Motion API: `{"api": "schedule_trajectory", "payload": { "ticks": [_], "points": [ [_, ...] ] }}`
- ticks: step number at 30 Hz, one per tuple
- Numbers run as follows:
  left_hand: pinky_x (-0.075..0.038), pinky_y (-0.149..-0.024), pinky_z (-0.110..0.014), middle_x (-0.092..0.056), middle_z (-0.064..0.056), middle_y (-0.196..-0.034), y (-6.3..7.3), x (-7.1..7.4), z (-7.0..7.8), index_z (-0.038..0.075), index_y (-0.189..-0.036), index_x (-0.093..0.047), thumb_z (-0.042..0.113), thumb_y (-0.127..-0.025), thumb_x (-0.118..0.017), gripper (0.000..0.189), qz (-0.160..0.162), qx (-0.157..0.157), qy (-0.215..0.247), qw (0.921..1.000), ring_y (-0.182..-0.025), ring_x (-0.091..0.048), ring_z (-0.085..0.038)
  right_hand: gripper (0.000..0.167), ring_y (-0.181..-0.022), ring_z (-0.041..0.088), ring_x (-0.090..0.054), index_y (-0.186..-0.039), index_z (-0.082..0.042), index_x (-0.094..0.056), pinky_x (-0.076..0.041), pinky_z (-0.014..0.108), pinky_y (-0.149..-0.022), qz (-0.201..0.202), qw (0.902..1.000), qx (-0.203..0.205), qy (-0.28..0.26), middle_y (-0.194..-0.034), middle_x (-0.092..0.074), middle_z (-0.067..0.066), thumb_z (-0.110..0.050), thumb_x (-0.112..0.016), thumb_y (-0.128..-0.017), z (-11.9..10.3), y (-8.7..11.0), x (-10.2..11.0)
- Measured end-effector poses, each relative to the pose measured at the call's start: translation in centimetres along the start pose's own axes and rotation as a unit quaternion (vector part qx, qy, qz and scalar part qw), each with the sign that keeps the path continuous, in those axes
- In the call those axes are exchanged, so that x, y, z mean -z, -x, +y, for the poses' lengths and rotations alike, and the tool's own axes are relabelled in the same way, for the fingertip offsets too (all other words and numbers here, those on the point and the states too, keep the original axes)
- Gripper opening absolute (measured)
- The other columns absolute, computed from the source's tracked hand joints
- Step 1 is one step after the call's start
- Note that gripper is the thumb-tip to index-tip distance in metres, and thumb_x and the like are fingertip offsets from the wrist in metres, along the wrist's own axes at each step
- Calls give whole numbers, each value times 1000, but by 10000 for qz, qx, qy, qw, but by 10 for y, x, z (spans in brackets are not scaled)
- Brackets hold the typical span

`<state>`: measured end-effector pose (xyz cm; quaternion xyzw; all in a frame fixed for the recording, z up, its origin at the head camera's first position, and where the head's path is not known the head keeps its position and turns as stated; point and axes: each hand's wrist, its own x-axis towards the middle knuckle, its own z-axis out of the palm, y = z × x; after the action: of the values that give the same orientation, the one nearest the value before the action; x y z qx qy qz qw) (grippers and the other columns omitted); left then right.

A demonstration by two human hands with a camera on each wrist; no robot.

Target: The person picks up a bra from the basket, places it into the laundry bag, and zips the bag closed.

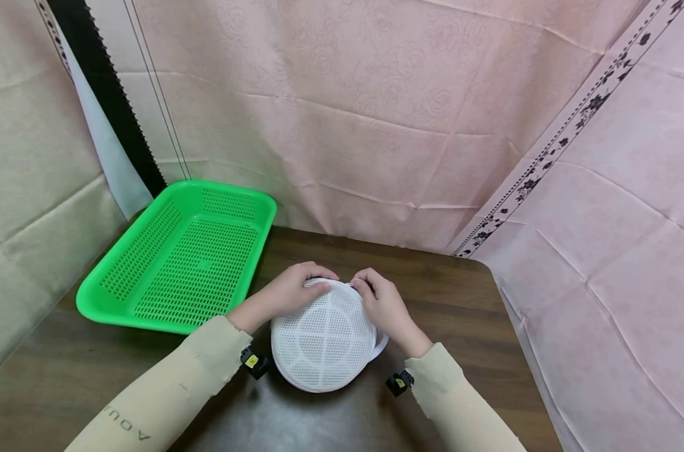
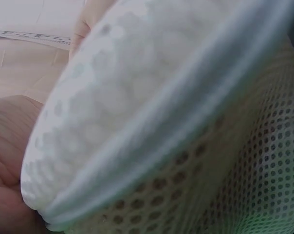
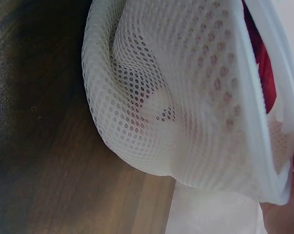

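A round white mesh laundry bag (image 1: 322, 339) stands on the table between my hands, its lid facing up and a white strap (image 1: 379, 347) at its right side. My left hand (image 1: 297, 290) grips the far rim, thumb on the lid. At the rim's far right, the thumb and forefinger of my right hand (image 1: 383, 302) pinch the edge by the zipper; the pull itself is hidden. In the right wrist view the zipper edge (image 3: 264, 122) gapes, and something red (image 3: 266, 73) shows inside the mesh. The left wrist view has the rim (image 2: 152, 131) close and blurred.
A green plastic basket (image 1: 257, 251) with slotted sides stands on the brown wooden table (image 1: 449, 295), left of the bag. Pale patterned cloth (image 1: 376, 125) hangs behind the table and along both sides. A small black camera (image 1: 400, 382) sits on each wrist.
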<state>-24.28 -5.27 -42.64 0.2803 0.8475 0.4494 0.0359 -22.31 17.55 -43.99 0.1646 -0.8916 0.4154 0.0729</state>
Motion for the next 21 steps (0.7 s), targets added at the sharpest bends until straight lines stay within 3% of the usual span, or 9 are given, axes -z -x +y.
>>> {"api": "schedule_trajectory", "payload": {
  "ticks": [15, 21],
  "points": [
    [-46, -91, -37, -65, 5, -107, 0, 2, -3, 19, -109, -71, 21, -94, -65, 16, 20, 199, 183, 9996, -101, -59, -14, 7, -75, 13, -56, -97, -19, -62, -48, 33, -68, 33, 10000, -34, 44, -89, -63, -7, -21, -55, -99, 7, 2, 1],
    [-45, -92, -36, -65, 4, -108, 0, 2, -5, 19, -109, -71, 21, -94, -65, 16, 41, 241, 201, 9995, -102, -58, -15, 11, -77, 13, -57, -106, -18, -64, -50, 32, -69, -125, 9999, 20, -25, -94, -63, -8, -21, -56, -99, 5, 2, 2]
  ]
}}
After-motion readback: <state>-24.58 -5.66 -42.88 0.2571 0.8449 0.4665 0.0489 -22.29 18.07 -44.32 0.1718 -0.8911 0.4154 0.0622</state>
